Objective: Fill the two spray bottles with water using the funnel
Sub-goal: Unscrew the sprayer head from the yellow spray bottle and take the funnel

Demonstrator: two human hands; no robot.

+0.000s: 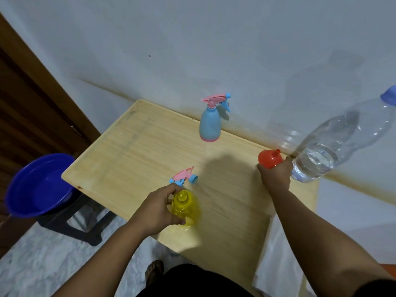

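Two spray bottles stood on the wooden counter (132, 151), and only the yellow bottle (184, 207) was open, so places are given from it. Its neck pointed straight up, uncapped, with its pink and blue spray head (183, 177) lying on the counter just beyond it. The left hand (157, 207) had its grip curled round the yellow bottle's left side, fingers near the neck, steadying it upright. The orange funnel (269, 158) sat to the right of the yellow bottle and farther back, well apart from it, resting upside down with its wide mouth on the counter and its spout aimed up and slightly right. The right hand (276, 175) had its grip closed over the funnel's near side, thumb and fingers wrapped on the cone. Just beyond that hand leaned the large clear water bottle (334, 144), partly full, its blue cap still on. The blue bottle (210, 123), with its spray head still screwed on, stood far behind the yellow one by the wall. My judgement: the funnel had to travel left and toward the person, and be flipped so its spout pointed down into the open neck; the right hand was plainly the one placed for that.
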